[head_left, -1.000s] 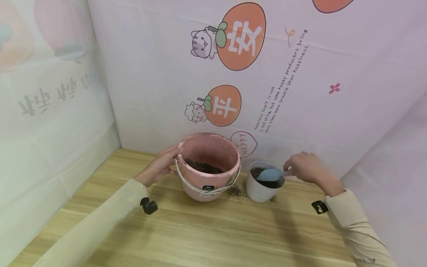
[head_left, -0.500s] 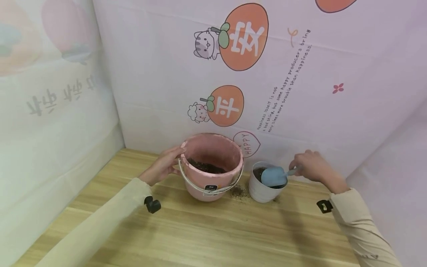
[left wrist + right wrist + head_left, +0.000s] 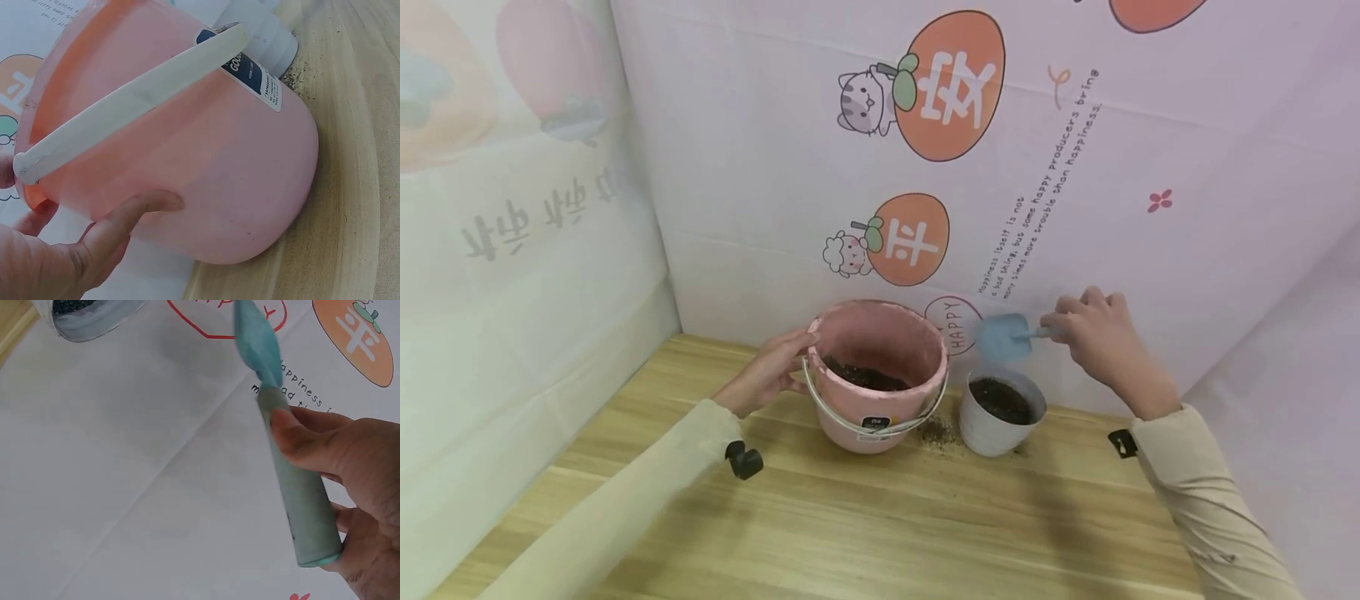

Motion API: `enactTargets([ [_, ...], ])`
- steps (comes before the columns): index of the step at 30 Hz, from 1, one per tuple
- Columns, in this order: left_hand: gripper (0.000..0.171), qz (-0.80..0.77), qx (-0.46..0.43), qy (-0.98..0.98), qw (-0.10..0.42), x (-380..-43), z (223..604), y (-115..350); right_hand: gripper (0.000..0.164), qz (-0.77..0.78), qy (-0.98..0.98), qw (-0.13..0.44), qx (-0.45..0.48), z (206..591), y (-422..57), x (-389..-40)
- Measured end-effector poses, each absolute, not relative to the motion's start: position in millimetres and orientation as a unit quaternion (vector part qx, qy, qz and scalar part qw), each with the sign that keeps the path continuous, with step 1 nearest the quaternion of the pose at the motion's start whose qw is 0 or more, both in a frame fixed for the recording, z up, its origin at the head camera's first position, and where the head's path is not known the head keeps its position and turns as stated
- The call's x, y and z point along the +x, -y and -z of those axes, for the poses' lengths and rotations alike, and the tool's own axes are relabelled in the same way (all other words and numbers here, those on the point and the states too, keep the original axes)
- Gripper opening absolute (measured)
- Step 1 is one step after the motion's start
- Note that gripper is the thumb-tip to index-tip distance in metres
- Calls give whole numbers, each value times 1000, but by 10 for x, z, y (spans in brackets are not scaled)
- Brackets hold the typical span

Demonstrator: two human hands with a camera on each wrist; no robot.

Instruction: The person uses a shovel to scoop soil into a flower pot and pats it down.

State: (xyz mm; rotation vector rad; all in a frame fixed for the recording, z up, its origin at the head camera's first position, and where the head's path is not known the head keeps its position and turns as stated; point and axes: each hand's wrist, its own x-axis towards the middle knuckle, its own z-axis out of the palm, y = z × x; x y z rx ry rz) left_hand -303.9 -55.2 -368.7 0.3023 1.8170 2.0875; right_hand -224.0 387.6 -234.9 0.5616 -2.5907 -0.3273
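A pink bucket (image 3: pixel 838 407) with a white handle (image 3: pixel 134 100) stands on the table, dark soil (image 3: pixel 863 376) inside it. My left hand (image 3: pixel 767 373) grips its left side at the rim; in the left wrist view the thumb (image 3: pixel 153 201) presses the outer wall. To the bucket's right is a white ribbed pot (image 3: pixel 987 429), filled with soil (image 3: pixel 1000 400) to a little below its rim. My right hand (image 3: pixel 1097 342) holds a blue trowel (image 3: pixel 1004 337) by its grey-green handle (image 3: pixel 300 487). The trowel blade is raised above and behind the pot.
Spilled soil (image 3: pixel 938 431) lies on the wooden table (image 3: pixel 850 517) between bucket and pot. A white printed cloth (image 3: pixel 760 167) hangs close behind them, and more cloth (image 3: pixel 535 317) rises at the left side.
The trowel was in the pot with its blade over the soil, tipped over, then lifted up and out by my right hand. My left hand has stayed on the bucket.
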Motion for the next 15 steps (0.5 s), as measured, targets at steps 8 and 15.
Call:
enactTargets([
  [8,64,-730,106,-652,177,-3029,3657,640,24,87,917,305,241,2421,-3553,-2393],
  [15,61,-734,111,-644,186,-3063,3683,520,22,103,894,336,279,2481,-3396,-2485],
])
